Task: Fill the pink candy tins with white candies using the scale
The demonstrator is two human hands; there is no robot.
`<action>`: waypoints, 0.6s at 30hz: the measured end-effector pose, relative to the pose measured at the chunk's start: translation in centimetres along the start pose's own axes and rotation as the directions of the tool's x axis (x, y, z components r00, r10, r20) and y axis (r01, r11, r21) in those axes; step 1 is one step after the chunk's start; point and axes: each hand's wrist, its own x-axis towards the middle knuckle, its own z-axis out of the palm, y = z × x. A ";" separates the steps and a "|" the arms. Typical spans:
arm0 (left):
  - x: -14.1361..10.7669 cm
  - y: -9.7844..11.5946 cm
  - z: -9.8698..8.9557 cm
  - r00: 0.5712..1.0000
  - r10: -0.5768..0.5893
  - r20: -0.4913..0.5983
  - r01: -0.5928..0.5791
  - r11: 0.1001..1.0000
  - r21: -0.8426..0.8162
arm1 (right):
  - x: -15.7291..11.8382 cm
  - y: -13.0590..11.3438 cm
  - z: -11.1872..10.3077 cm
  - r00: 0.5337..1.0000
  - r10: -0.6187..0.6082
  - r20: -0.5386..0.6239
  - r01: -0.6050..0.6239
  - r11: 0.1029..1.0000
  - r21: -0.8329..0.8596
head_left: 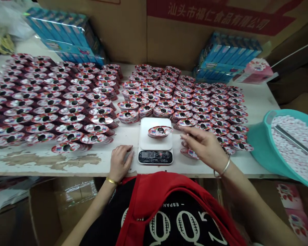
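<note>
A white digital scale (155,143) stands before me, with one small oval-topped paper packet (160,132) on its plate. The packet is red, white and pink and has a dark hole in its top; something whitish sits at its right end. The display seems to read 85.8. My left hand (120,162) rests on the table just left of the scale, fingers loosely bent and holding nothing. To the right of the scale, my right hand (202,145) hovers over packets, thumb and fingertips slightly apart. I see nothing between them. Its palm is hidden.
Similar packets crowd the table in rows, left (46,118) and right (182,107). At the right edge, a turquoise basin (259,136) holds small white wrapped pieces and a metal bar (294,140). Blue boxes in clear wrap (64,30) and a cardboard carton (128,34) stand behind.
</note>
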 end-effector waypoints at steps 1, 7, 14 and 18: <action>0.0 0.0 0.0 1.000 0.000 0.001 0.000 1.000 0.002 | -0.8 0.4 0.2 1.000 -0.006 0.004 0.006 1.000 -0.022; 0.0 0.0 0.0 1.000 0.007 0.004 -0.007 1.000 0.016 | -2.7 0.9 2.5 0.997 -0.066 0.038 0.070 0.990 -0.120; 0.0 0.1 -0.1 1.000 0.022 -0.005 -0.022 1.000 0.016 | -2.2 0.9 3.5 0.994 -0.098 0.052 0.104 0.985 -0.136; 0.0 0.1 -0.2 0.999 0.034 -0.009 -0.033 0.999 0.013 | -1.6 1.0 4.5 0.994 -0.079 0.076 0.090 0.985 -0.148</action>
